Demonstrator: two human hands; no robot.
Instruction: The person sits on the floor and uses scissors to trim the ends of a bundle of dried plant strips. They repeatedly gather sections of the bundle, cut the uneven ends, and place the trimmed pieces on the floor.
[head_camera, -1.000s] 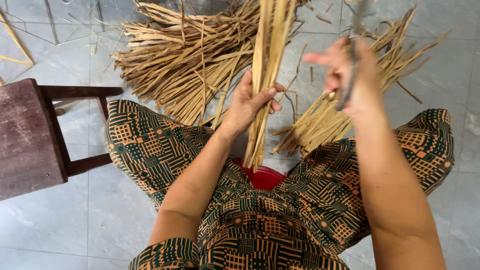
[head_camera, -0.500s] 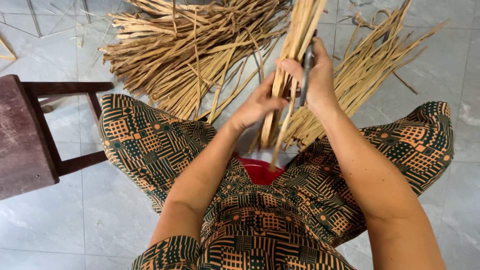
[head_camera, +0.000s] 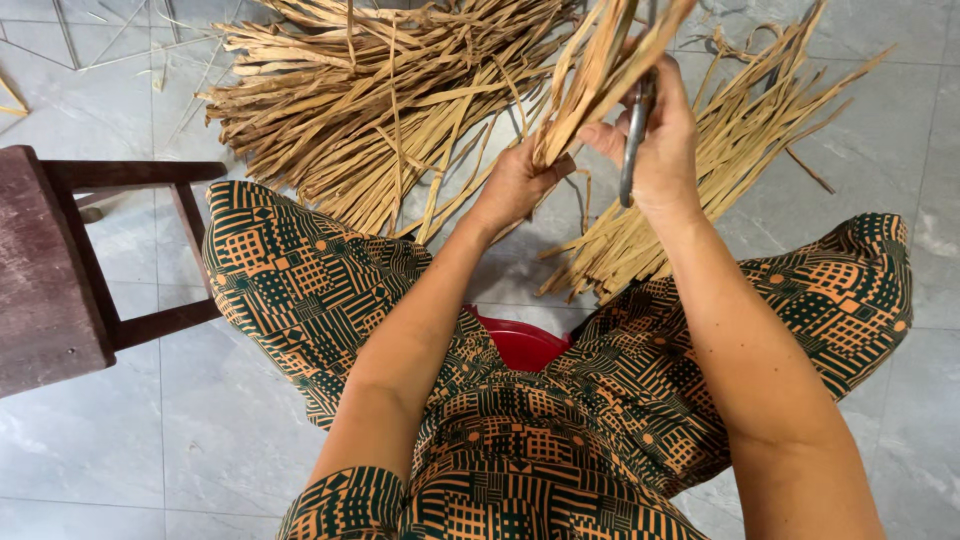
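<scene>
Above a grey tiled floor strewn with dried straw-coloured reed strips, a bunch of tan reed strips is gripped by the closed left hand, while grey metal scissors are clasped in the right hand, beside a dark wooden stool

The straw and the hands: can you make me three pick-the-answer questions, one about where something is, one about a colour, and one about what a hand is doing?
1. Where is the wooden stool?
A. beside the person's left leg
B. on top of the straw pile
C. beside the right leg

2. What colour is the seat under the person?
A. blue
B. red
C. white

3. What is the left hand doing?
A. lying flat on the floor
B. gripping a straw bundle
C. resting on the stool

Answers:
1 A, it stands at the picture's left edge.
2 B, red shows between the legs.
3 B, its fingers wrap the bundle; the right hand holds a metal tool.
</scene>
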